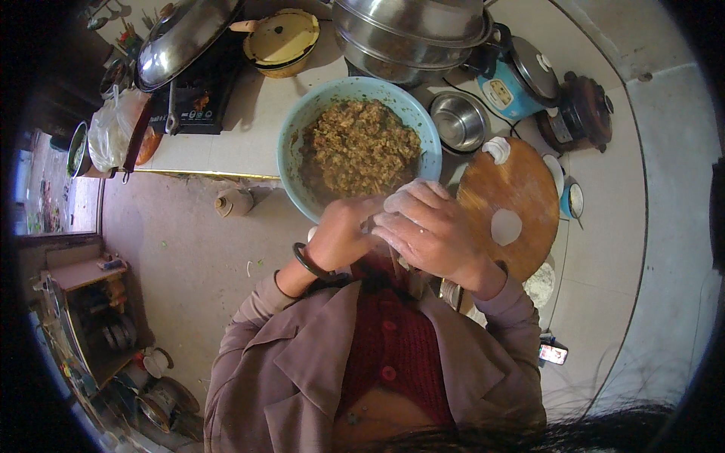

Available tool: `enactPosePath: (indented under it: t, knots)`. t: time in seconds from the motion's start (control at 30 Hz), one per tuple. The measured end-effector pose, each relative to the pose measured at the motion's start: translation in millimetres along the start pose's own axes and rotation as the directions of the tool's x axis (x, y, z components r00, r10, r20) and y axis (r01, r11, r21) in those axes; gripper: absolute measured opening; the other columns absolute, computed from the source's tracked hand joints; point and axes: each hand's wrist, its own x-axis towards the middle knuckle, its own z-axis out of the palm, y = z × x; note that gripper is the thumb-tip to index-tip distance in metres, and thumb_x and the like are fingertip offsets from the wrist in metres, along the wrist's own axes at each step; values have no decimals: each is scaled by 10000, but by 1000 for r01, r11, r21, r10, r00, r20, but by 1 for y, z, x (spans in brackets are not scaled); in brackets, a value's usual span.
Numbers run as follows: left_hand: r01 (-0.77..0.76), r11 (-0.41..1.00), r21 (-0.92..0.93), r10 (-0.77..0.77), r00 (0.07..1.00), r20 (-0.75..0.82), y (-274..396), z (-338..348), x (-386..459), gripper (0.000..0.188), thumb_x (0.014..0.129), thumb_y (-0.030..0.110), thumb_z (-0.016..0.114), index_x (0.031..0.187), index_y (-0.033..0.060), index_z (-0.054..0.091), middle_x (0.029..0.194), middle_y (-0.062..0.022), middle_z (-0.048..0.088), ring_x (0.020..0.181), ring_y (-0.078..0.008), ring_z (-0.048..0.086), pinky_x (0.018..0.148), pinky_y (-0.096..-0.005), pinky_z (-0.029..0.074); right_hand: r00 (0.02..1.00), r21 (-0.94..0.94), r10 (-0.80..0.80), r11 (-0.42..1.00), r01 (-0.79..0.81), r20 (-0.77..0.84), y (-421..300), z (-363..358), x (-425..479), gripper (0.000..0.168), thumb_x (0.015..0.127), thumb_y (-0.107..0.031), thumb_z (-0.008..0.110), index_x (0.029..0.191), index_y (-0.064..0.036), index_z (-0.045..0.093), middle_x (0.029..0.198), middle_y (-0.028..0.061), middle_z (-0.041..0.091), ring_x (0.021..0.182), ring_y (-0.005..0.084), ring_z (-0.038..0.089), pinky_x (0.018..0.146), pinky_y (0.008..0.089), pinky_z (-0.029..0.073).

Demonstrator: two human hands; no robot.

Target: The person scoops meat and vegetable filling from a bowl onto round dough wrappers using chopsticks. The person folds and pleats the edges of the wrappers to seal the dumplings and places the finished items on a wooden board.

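Both my hands meet in front of my chest, at the near rim of a light blue basin (287, 170) of chopped filling (362, 147). My left hand (345, 229), with a dark band at its wrist, has its fingers behind the other hand. My right hand (430, 226) is dusted with flour, its fingers curled against the left. Whatever lies between them is hidden, apart from a small pale bit. To the right, a round wooden board (527, 187) bears a flat round dough wrapper (506, 226) and a small stack of white wrappers (497, 150) at its far edge.
Behind the basin stand a large steel steamer (408, 39) and a lidded yellow pot (281, 42). A steel bowl (459, 122), blue rice cooker (510, 85) and dark clay pot (578, 113) are at right. Flour (541, 283) lies beside the board. A plastic bag (110, 133) hangs left.
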Motion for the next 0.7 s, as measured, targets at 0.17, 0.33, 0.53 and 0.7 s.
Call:
enactPosePath:
  t: [0.17, 0.33, 0.53, 0.7]
  knots:
    - [-94, 994, 63, 94, 995, -10, -11, 6, 2, 384, 718, 82, 706, 1094, 15, 664, 927, -200, 676, 800, -345, 665, 698, -411, 518, 996, -145, -87, 986, 87, 4, 2, 7, -8, 272, 743, -134, 697, 988, -21, 666, 1047, 127, 629, 1022, 297, 603, 917, 437, 488]
    - [108, 847, -520, -130, 991, -6, -14, 12, -2, 314, 917, 199, 670, 1162, 3, 649, 1035, -86, 713, 874, -162, 655, 746, -327, 531, 973, 41, 144, 989, -139, -182, -6, 1, 1, 395, 797, -208, 763, 1130, -34, 639, 1082, 147, 632, 1019, 312, 618, 932, 430, 498]
    - [110, 421, -900, -191, 981, 31, -15, 15, 4, 491, 919, 286, 704, 1272, -20, 554, 1035, -116, 693, 769, -151, 644, 649, -250, 484, 827, 485, 547, 762, -429, -129, -4, 7, -25, 329, 830, -84, 777, 1114, -10, 629, 971, 129, 668, 822, 209, 679, 733, 323, 538]
    - [117, 532, -839, -188, 982, 17, -21, 16, 3, 451, 893, 226, 737, 1247, 2, 569, 1045, -124, 702, 749, -160, 652, 610, -244, 469, 818, 484, 467, 831, -275, -336, 2, 17, -27, 246, 831, -27, 757, 1044, 7, 641, 929, 118, 661, 774, 188, 670, 685, 304, 531]
